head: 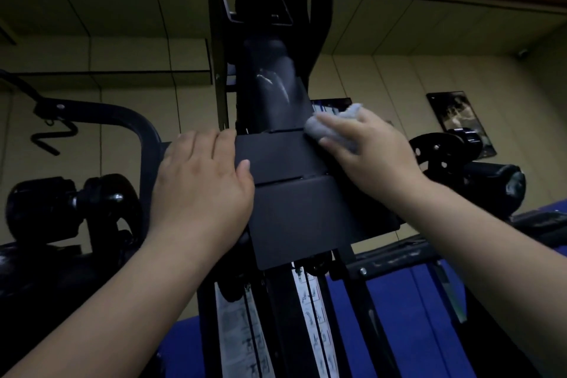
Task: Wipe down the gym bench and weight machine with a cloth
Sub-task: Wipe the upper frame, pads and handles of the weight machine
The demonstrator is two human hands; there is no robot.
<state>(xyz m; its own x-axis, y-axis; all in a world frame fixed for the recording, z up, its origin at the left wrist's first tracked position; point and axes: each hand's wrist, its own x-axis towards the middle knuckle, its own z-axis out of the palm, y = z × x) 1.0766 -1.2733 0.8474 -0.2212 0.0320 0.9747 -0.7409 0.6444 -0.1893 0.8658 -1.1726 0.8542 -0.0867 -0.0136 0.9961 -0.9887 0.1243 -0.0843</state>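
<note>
The black weight machine's flat front plates fill the centre of the head view, with its upright column rising above them. My left hand rests on the plates' left edge, fingers along the side and thumb on the front face. My right hand holds a bunched grey cloth and presses it against the upper plate's right edge. Part of the cloth sticks out above my fingers. No bench is in view.
A padded roller arm juts out at the left and another roller at the right. A curved bar with a hook hangs at the upper left. Instruction stickers and cables run below the plates. A poster hangs on the wall.
</note>
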